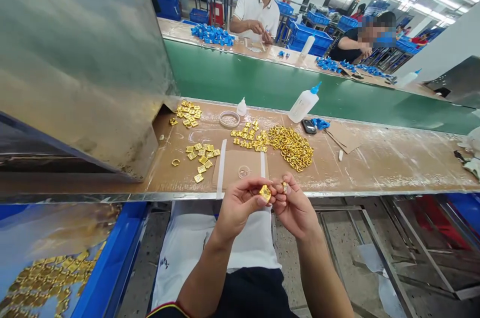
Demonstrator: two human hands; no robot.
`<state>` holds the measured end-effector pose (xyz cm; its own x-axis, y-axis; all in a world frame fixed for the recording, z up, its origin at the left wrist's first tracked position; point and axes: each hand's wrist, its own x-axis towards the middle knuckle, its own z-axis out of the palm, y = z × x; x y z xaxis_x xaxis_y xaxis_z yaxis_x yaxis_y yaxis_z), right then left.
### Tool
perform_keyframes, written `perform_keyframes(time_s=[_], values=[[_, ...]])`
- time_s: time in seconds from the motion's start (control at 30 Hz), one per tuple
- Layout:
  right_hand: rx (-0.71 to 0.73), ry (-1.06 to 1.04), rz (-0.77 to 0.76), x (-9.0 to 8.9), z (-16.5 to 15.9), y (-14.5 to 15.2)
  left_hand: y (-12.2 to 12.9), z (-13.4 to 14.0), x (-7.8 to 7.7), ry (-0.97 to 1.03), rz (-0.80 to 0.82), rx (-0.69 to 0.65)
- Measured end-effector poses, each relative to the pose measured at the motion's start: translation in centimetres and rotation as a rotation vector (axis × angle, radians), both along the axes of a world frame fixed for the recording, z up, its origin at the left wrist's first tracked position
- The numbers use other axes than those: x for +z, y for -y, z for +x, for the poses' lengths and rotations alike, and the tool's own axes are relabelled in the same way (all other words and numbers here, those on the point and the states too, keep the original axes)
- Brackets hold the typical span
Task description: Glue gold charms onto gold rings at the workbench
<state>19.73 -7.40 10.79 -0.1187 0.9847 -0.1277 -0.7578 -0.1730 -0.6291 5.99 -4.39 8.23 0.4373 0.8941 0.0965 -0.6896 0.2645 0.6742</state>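
Lying lower centre: gold square (265, 192), pinched between left hand (237, 206) thumb and fingers; small gold piece (284, 188), gripped by right hand (297, 212) fingertips.

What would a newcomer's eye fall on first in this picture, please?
Probably the dense heap of gold-coloured rings on the brown worktop, just beyond the right hand. Next might come the shiny gold piece pinched in the left hand, beside the small item in the right. Behind the worktop, a broad green strip also stands out.
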Motion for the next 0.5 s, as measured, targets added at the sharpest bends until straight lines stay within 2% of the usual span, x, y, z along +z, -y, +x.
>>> perform_keyframes(time_s=[0.1, 0.23, 0.5], values=[[0.065, -0.107, -0.027, -0.8, -0.5, -0.4, 0.4, -0.8, -0.2, 0.023, 0.002, 0.015], [0.120, -0.136, -0.045, -1.8, -1.8, -1.0, 0.6, -2.2, -0.7, 0.003, 0.001, 0.062], [0.117, 0.069, 0.034, -2.0, -3.0, -1.7, 0.1, -3.8, -2.0, -0.079, 0.000, 0.138]])
